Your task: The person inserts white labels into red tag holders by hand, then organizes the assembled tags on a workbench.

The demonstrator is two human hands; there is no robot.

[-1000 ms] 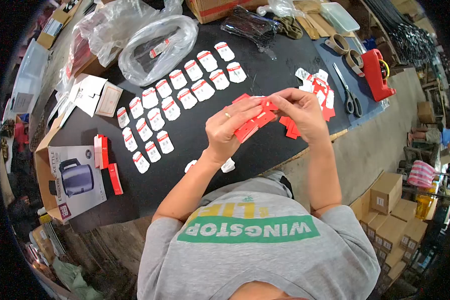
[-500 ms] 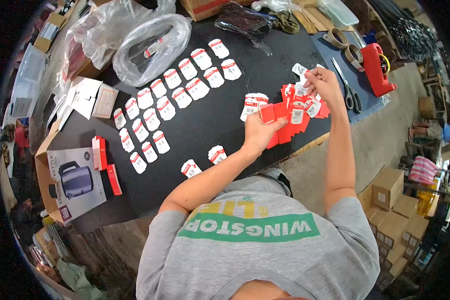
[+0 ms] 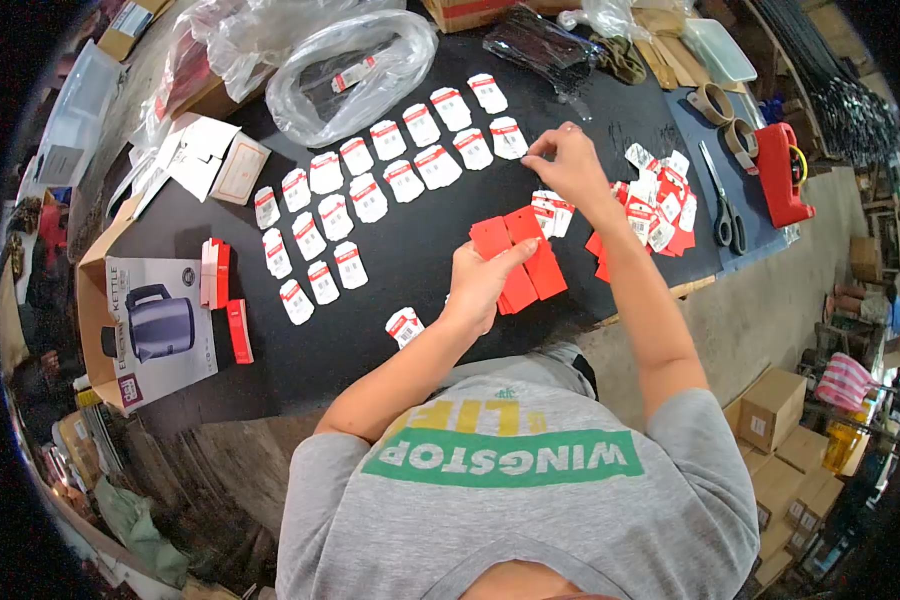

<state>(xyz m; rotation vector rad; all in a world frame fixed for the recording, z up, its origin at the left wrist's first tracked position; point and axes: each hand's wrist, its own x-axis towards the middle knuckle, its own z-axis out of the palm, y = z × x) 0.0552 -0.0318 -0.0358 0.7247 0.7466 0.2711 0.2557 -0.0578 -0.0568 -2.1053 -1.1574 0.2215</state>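
My left hand grips a fanned set of red cards above the near part of the black table. My right hand is closed in a pinch beside the end tag of the second row; whatever is between the fingertips is too small to make out. White tags with red tops and barcodes lie in slanted rows to the left. Below my right hand sits a small stack of tags, partly covered. A loose pile of red and white tags spreads right of my right forearm.
Scissors, tape rolls and a red tape dispenser lie at the right edge. A coiled plastic bag is at the back. A kettle box and red boxes stand left. Another tag stack lies near my left forearm.
My right hand has moved left from the loose pile to the end of the tag rows. My left hand has drawn the red cards away from the pile. The camera view has shifted slightly.
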